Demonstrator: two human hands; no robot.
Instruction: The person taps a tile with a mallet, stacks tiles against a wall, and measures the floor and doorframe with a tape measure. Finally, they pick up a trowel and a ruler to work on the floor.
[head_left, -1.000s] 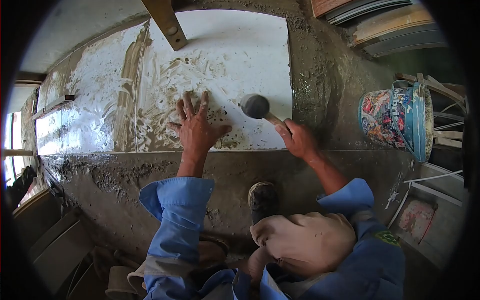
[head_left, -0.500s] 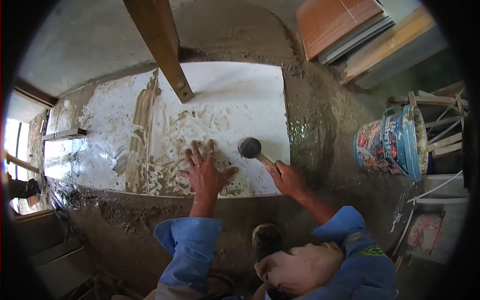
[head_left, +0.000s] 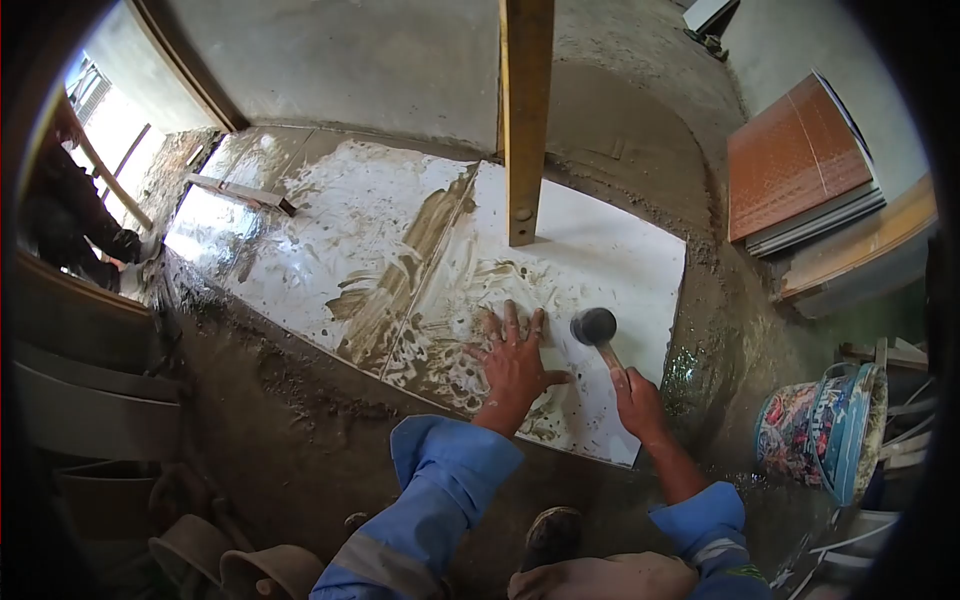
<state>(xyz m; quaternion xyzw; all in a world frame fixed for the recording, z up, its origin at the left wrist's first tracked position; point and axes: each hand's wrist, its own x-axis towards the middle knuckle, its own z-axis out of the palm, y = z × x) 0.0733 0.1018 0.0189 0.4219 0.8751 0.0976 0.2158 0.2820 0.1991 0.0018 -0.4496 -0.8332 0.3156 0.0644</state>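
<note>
My left hand (head_left: 514, 366) lies spread and flat on a white floor tile (head_left: 610, 260) smeared with wet mortar. In my right hand (head_left: 640, 402) is the wooden handle of a rubber mallet (head_left: 594, 327). Its black head is over the same tile, a little right of my left fingers. To the left, a seam streaked with brown mortar divides this tile from another white tile (head_left: 330, 215). A long yellowish level (head_left: 524, 130) stands at the tile's far side, its lower end overlapping the surface.
A paint-stained bucket (head_left: 820, 430) stands at right, near wooden scraps. Reddish-brown tiles (head_left: 795, 155) are stacked against the back right wall. Wet mortar (head_left: 620, 110) lies beyond the tile. A short bar (head_left: 240, 192) rests on the left tiles. Another person (head_left: 80, 220) is at the far left doorway.
My view has turned and shifted left, so the tiles sit tilted and more of the doorway shows. My left hand remains flat on the tile; my right still grips the mallet.
</note>
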